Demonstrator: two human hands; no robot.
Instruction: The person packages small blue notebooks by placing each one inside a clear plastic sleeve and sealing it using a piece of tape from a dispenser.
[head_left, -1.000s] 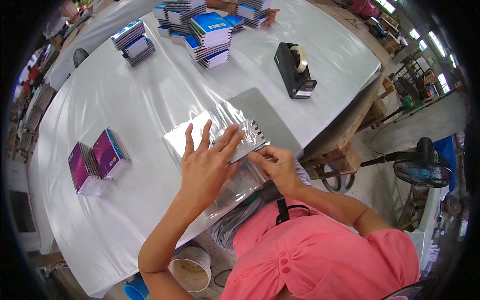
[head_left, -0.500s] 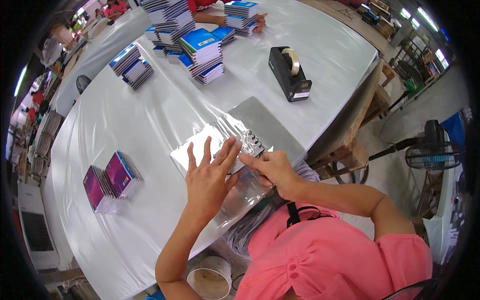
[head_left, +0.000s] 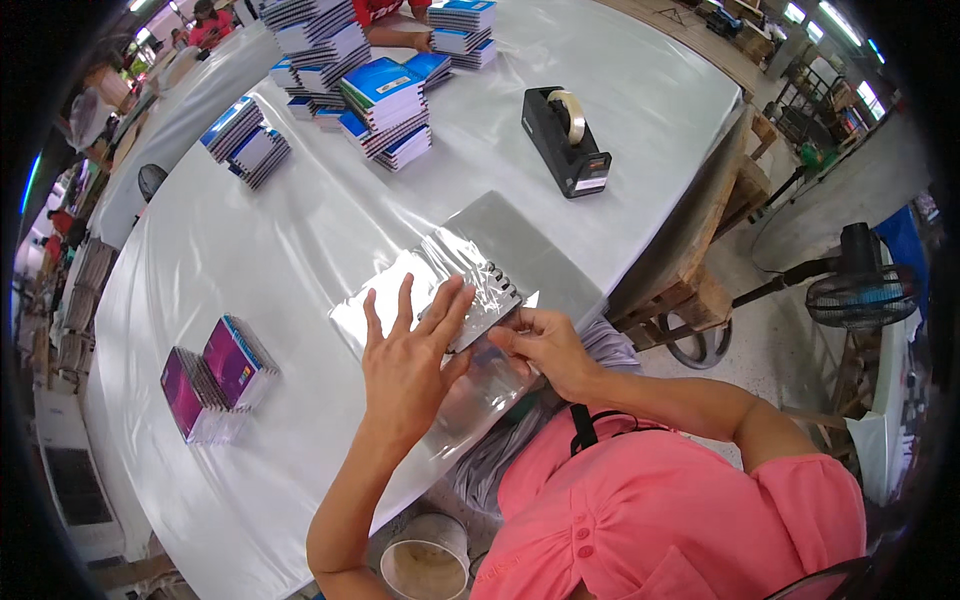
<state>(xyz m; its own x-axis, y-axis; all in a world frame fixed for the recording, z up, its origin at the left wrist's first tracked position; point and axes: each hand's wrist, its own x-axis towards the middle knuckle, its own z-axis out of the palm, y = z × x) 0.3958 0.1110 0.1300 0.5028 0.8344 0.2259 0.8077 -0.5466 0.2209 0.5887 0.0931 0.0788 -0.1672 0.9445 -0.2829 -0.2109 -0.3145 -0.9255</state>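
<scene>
Notebook [head_left: 488, 309]: small, lying on the film near the middle of the desk [head_left: 290, 265], its black ring binding [head_left: 502, 282] along the far right side.
Left hand [head_left: 408, 360]: on the left part of the notebook and the film beside it, palm down, fingers spread wide.
Right hand [head_left: 550, 350]: at the notebook's near right corner, thumb and fingers drawn narrow together; whether they hold the film, the cover or both, I cannot tell.
Film [head_left: 478, 402]: clear and glossy, reaching left of the notebook and also toward the near edge of the desk.
Sheet [head_left: 500, 222]: grey, flat, showing beyond the notebook on the far and right sides.
Purple notebooks [head_left: 232, 365]: two small piles side by side, on the left of the desk, well apart from the hands.
Blue notebooks [head_left: 383, 92]: tall piles on the far side, with a smaller pile [head_left: 248, 148] to their left.
Dispenser [head_left: 563, 145]: black, holding a roll of tape [head_left: 571, 115], far right of the notebook.
Co-worker's hand [head_left: 424, 41]: at the far side, among the blue notebooks.
Fan [head_left: 862, 297]: right of the desk.
Bucket [head_left: 430, 548]: white, below the near edge.
</scene>
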